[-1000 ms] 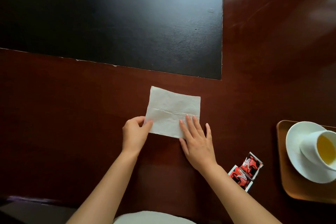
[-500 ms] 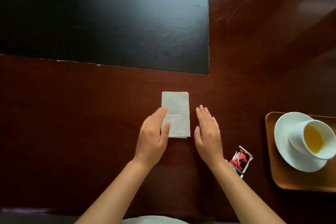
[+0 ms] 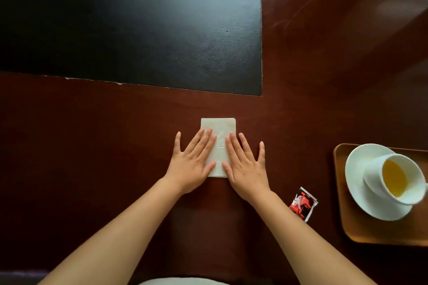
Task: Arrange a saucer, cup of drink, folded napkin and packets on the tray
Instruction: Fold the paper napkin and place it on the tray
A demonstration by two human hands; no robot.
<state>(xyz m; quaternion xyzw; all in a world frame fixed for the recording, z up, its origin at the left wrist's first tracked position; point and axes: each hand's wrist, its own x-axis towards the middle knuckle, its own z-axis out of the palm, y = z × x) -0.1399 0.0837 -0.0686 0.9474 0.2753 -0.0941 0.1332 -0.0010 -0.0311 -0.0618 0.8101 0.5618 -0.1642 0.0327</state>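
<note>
Pressing down with both palms, the folded napkin (image 3: 218, 146) is being flattened on the desk (image 3: 92, 157), near the middle of its near edge. A second ago the napkin lay as a wider sheet with one crease across it; half a second ago it had been doubled into a narrow upright rectangle with the hands just beside it. Now the left hand (image 3: 193, 164) is laid over its left side and the right hand (image 3: 245, 166) over its right side, with a strip of paper left showing between them. The fingers of both hands are spread flat and extended, and nothing is gripped. The fold is therefore judged to be finished and only the crease is being set, so the napkin should soon be ready to go to the tray.

The napkin is thin, soft white paper, faintly textured, with its layered edges visible at the far corner. The desk is glossy dark red-brown wood, with a matte black pad (image 3: 129, 25) inset toward its far left. At the right edge of the desk a rounded-corner wooden tray (image 3: 342, 215) is seen, already carrying a smooth white saucer (image 3: 361, 169) and, on it, a white cup (image 3: 393, 178) of yellow drink. A glossy red-and-black packet (image 3: 303, 203) lies on the desk between the right forearm and the tray, not yet on it.
</note>
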